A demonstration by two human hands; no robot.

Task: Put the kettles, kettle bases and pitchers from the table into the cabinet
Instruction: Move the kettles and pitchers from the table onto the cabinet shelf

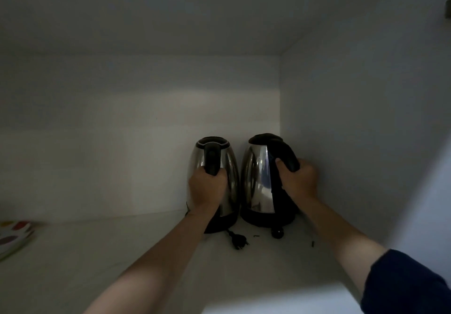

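Two bare forearms reach up from the bottom of the frame into the dim cabinet (341, 82), the one at lower right wearing a dark blue sleeve (410, 282). Just beyond them, on the pale shelf (122, 252) at lower centre, lie a black plug (240, 241) on its cord and a second dark plug (277, 232), both loose in front of the kettles. At the far left edge sits a plate with coloured spots (12, 237), well apart from the work.

Further in, the left hand (205, 189) has its fingers curled round the black handle of the left kettle (229, 174), and the right hand (299, 179) grips the handle of the right kettle (258, 177). Both steel kettles stand upright, long axis vertical, on what appear to be dark bases, just beside one another in the back right corner. Whether the bases rest fully on the shelf cannot be told in this light.

Each handle faces the person, so each hand sits on the near side of its kettle. Letting go likely means opening the fingers and drawing straight back, past the loose plugs.
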